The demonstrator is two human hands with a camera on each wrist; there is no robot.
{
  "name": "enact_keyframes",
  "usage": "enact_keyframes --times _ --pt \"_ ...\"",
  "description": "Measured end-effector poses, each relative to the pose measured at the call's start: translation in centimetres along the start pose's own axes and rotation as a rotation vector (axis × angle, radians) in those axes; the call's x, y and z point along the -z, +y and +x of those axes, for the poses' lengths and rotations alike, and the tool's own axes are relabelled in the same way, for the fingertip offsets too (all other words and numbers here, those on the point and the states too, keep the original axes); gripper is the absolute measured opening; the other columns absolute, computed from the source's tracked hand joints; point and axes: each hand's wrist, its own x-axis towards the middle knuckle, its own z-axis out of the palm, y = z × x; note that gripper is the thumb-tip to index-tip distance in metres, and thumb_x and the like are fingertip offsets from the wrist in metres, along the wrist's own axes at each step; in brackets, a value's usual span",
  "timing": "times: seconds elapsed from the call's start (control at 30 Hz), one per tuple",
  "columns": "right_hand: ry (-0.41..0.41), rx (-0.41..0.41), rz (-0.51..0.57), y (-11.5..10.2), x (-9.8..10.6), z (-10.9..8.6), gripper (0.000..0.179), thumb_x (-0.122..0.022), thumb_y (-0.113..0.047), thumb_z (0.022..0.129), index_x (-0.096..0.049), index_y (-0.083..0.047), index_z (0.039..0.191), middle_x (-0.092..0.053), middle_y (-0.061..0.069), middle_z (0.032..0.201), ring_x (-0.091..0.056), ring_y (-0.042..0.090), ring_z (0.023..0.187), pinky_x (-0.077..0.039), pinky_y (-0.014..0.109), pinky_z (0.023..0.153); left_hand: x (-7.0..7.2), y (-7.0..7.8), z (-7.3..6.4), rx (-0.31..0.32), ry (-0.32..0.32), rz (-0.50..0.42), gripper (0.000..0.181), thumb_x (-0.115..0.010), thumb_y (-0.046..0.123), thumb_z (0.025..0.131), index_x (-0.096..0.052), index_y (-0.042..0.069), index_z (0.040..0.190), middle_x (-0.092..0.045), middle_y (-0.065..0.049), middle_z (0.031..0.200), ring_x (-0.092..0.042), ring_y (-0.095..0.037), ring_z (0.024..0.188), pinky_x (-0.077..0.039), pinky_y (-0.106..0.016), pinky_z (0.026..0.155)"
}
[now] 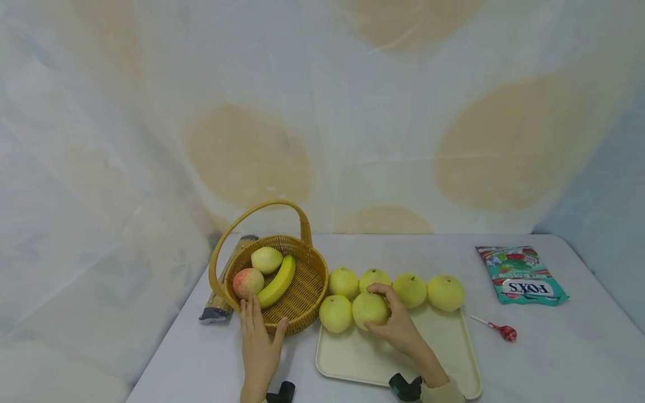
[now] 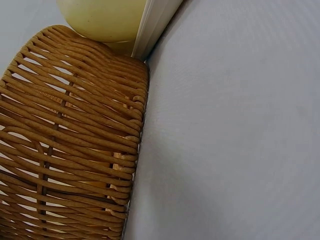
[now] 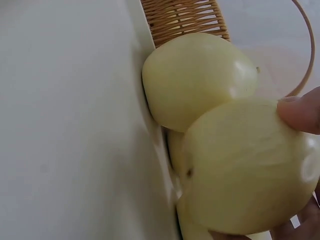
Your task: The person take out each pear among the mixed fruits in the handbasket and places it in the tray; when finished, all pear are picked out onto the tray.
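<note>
My right hand (image 1: 400, 330) grips a pale yellow-green round fruit (image 1: 370, 311), thumb and fingers on opposite sides of it. The right wrist view shows this held fruit (image 3: 245, 167) close up, overlapping another round fruit (image 3: 197, 80). It is over the far-left part of a cream tray (image 1: 363, 364), where several like fruits (image 1: 344, 282) sit side by side. My left hand (image 1: 259, 344), fingers straight, touches the near side of a wicker basket (image 1: 307, 302). Inside the basket lie a banana (image 1: 279, 284), a peach (image 1: 248, 283) and a pale green fruit (image 1: 267, 259).
A teal FOX'S candy bag (image 1: 528, 284) lies at the right of the white table (image 1: 554, 358). Nearer is a red-wrapped lollipop (image 1: 504, 332). A gold and dark packet (image 1: 218, 309) is partly hidden behind the basket, whose tall handle (image 1: 262, 206) stands upright. The tray adjoins the basket.
</note>
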Motion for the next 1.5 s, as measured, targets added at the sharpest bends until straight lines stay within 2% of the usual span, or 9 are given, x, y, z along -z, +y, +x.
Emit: enact_keyframes --times 0.13,0.23,0.43,0.53,0.7,0.87,1.13,1.3,1.5 --pt "-0.036 0.004 -0.006 0.3 -0.1 -0.1 0.057 -0.079 0.004 0.069 -0.055 -0.01 0.119 -0.056 0.004 0.126 -0.048 0.012 0.123 -0.032 0.014 0.105 0.0 -0.1 -0.2 -0.011 0.013 0.003 0.086 -0.067 0.034 0.09 -0.021 -0.003 0.152 -0.022 -0.024 0.158 -0.011 -0.043 0.148 -0.019 -0.061 0.115" --pt "-0.054 -0.004 0.006 0.5 -0.1 -0.1 0.054 -0.078 0.003 0.07 -0.055 -0.01 0.118 -0.057 0.003 0.123 -0.048 0.012 0.123 -0.03 0.009 0.103 0.0 -0.2 -0.2 -0.012 0.012 0.008 0.086 -0.066 0.035 0.09 -0.02 -0.003 0.152 -0.022 -0.024 0.158 -0.011 -0.043 0.149 -0.019 -0.061 0.115" --pt "-0.057 0.035 0.055 0.6 -0.1 0.0 0.045 -0.076 0.005 0.072 -0.056 -0.012 0.109 -0.058 0.011 0.12 -0.046 -0.001 0.12 -0.028 0.005 0.104 0.1 0.1 -0.1 -0.001 -0.003 0.014 0.086 -0.066 0.035 0.091 -0.02 -0.004 0.152 -0.021 -0.023 0.159 -0.01 -0.041 0.149 -0.019 -0.061 0.116" --pt "-0.05 0.052 0.071 0.7 0.0 0.1 0.041 -0.075 0.006 0.073 -0.057 -0.01 0.106 -0.057 0.016 0.119 -0.047 -0.003 0.118 -0.029 0.004 0.104 0.0 0.1 0.1 -0.008 -0.002 0.012 0.086 -0.066 0.035 0.09 -0.02 -0.003 0.152 -0.021 -0.022 0.159 -0.01 -0.041 0.149 -0.018 -0.06 0.116" --pt "-0.051 0.027 0.091 0.5 0.1 0.2 0.036 -0.074 0.005 0.075 -0.059 -0.009 0.105 -0.058 0.015 0.119 -0.048 -0.001 0.119 -0.029 0.004 0.104 -0.2 0.0 0.2 -0.026 0.008 0.011 0.087 -0.067 0.035 0.09 -0.019 -0.003 0.153 -0.021 -0.022 0.159 -0.01 -0.041 0.149 -0.019 -0.061 0.115" --pt "-0.054 0.059 0.084 -0.1 0.1 0.2 0.038 -0.074 0.0 0.078 -0.059 -0.004 0.113 -0.06 0.015 0.12 -0.052 0.005 0.119 -0.031 0.007 0.104 -0.3 -0.1 0.1 -0.019 0.012 0.017 0.087 -0.067 0.035 0.09 -0.02 -0.002 0.153 -0.021 -0.021 0.16 -0.009 -0.04 0.15 -0.02 -0.06 0.115" --pt "-0.039 0.062 0.097 -0.3 0.0 0.1 0.041 -0.075 -0.001 0.079 -0.059 -0.006 0.117 -0.059 0.023 0.121 -0.048 -0.001 0.126 -0.028 0.006 0.106 -0.2 -0.1 0.0 -0.012 0.001 0.018 0.087 -0.067 0.034 0.09 -0.02 -0.003 0.153 -0.021 -0.021 0.16 -0.009 -0.04 0.149 -0.019 -0.06 0.116" --pt "-0.033 0.067 0.117 -0.3 0.0 0.1 0.037 -0.073 0.001 0.079 -0.06 -0.004 0.113 -0.059 0.022 0.125 -0.042 -0.012 0.126 -0.028 0.005 0.106 -0.1 0.0 0.0 -0.015 -0.002 0.014 0.086 -0.066 0.034 0.091 -0.019 -0.003 0.153 -0.021 -0.022 0.159 -0.009 -0.041 0.149 -0.018 -0.059 0.116" --pt "-0.003 0.119 0.16 -0.5 0.0 0.2 0.029 -0.068 0.007 0.082 -0.061 0.0 0.109 -0.059 0.029 0.119 -0.046 -0.009 0.126 -0.034 0.008 0.105 -0.1 0.0 0.1 -0.013 0.002 0.018 0.086 -0.066 0.034 0.091 -0.019 -0.003 0.153 -0.021 -0.022 0.159 -0.009 -0.041 0.149 -0.018 -0.057 0.118"
